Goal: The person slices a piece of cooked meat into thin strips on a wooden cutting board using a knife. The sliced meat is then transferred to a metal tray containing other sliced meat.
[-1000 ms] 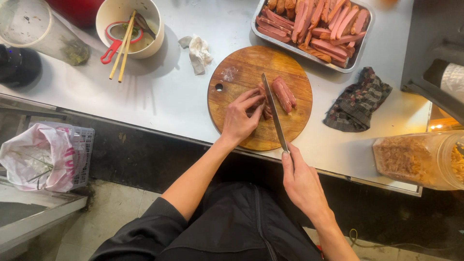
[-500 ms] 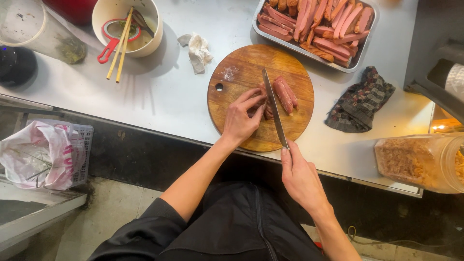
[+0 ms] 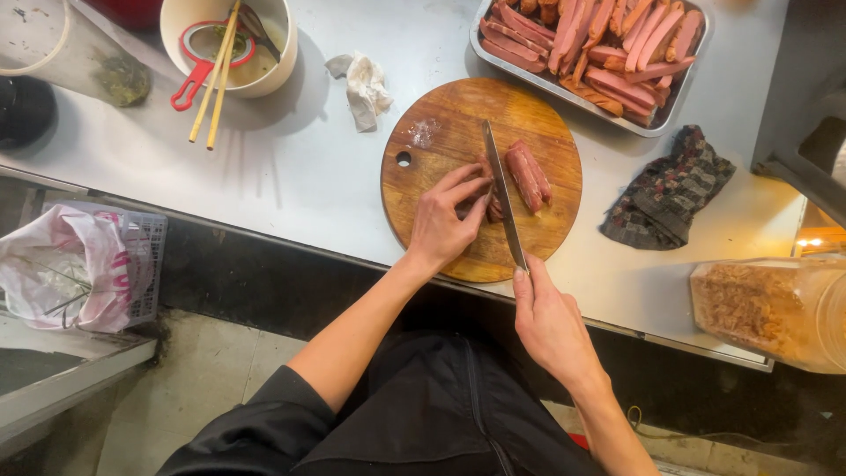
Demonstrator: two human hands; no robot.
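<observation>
Nearest the camera, the right hand (image 3: pixel 551 322) was closed around the handle of a long knife (image 3: pixel 502 194), its fingers wrapped tight and the forefinger lying forward toward the blade, which ran away from the body across the round wooden cutting board (image 3: pixel 480 176). Just left of the blade, the left hand (image 3: pixel 441 220) lay palm down on the board with its fingers (image 3: pixel 463 182) loosely curled and fairly close together, their tips pressing on a piece of sausage (image 3: pixel 493 208) that was mostly hidden under them and against the knife. The work in hand looked like slicing sausage lengthwise, with the blade set on the held piece; the next stroke would seem to call for a steady pull while the fingertips stayed clear of the edge. Just right of the blade lay two cut sausage halves (image 3: pixel 529 174), side by side on the board. Farther out on the steel counter (image 3: pixel 300 167) sat a dark folded cloth (image 3: pixel 670 189), a crumpled white tissue (image 3: pixel 361 86), and, at the far edge, a metal tray (image 3: pixel 573 95) piled with halved sausages and a cream bowl (image 3: pixel 269 70) with chopsticks (image 3: pixel 214 75) resting across it.
</observation>
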